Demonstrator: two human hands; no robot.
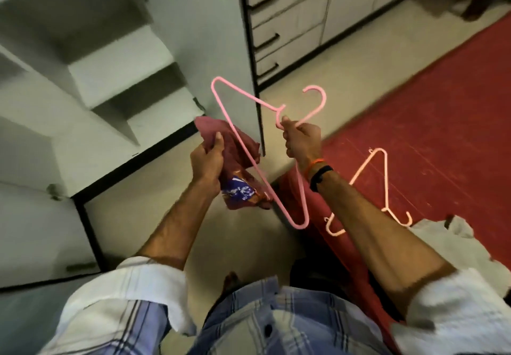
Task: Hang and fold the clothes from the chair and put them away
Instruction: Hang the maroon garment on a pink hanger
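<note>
My left hand point(208, 164) grips a bunched maroon garment point(240, 147) with a purple print showing below the fist. My right hand point(300, 139) holds a pink plastic hanger point(243, 150) by its neck, just under the hook. The hanger tilts, with one arm crossing in front of the garment and its lower corner hanging near my right forearm. A second pale pink hanger point(384, 186) lies on the red carpet point(442, 105) to the right, partly hidden by my right arm.
An open white wardrobe with shelves point(91, 83) stands to the left, its door edge point(254, 78) upright in the middle. White drawers with black handles point(287, 22) lie behind. A grey-white cloth point(442, 233) lies at the right on the carpet. Beige floor point(154, 188) is underfoot.
</note>
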